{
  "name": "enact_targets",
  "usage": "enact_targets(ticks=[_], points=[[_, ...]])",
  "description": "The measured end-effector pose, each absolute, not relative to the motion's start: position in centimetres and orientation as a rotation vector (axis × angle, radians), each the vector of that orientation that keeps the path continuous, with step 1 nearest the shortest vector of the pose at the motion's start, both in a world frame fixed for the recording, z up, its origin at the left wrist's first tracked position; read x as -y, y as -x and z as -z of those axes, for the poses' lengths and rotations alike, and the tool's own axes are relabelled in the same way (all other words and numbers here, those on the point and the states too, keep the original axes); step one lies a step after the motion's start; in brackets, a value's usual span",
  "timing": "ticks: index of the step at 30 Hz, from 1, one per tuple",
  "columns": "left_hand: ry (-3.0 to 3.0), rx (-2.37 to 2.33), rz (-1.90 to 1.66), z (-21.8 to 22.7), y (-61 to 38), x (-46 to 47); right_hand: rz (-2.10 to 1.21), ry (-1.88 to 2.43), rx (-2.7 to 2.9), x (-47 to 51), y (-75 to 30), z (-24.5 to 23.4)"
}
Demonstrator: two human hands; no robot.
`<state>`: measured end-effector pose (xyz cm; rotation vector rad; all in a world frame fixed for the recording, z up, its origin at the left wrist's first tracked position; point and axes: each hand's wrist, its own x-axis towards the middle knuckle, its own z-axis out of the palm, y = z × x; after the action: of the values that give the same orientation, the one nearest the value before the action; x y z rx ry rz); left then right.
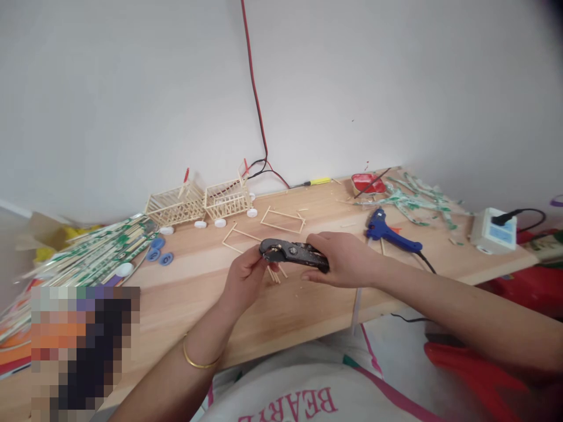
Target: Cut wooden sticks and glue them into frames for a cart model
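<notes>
Left hand [244, 280] pinches sticks [274, 274]; right hand [342, 259] fingers wrapped around cutter [290, 252].

Left hand [244, 280], right hand [346, 259], both curled

A plain white wall [396, 88] backs a light wooden tabletop [197, 299]. A red-and-black wire [255, 88] hangs down the evenly lit wall.
</notes>
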<state>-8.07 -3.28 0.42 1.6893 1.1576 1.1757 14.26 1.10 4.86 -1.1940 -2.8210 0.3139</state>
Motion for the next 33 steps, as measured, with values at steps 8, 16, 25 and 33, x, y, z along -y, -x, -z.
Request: enact_targets(ticks=[8,16,25,33], points=[[-1.765,-1.181,-1.208,-0.56,7.96,3.46,-0.112,1.227,2.900,-0.97,-14.12,-4.74],[-1.780,-1.177,-1.194,-0.64,8.15,3.20,-0.245,1.190,2.893,-0.93,-14.19,-4.67],[-1.730,-1.120,-1.182,-0.36,8.10,3.26,-0.324,1.116,2.804,-0.62,-14.52,-5.15],[-1.729,-1.116,-1.227,0.06,8.06,3.35,-0.274,1.165,2.844,-0.52,-14.10,-4.81]])
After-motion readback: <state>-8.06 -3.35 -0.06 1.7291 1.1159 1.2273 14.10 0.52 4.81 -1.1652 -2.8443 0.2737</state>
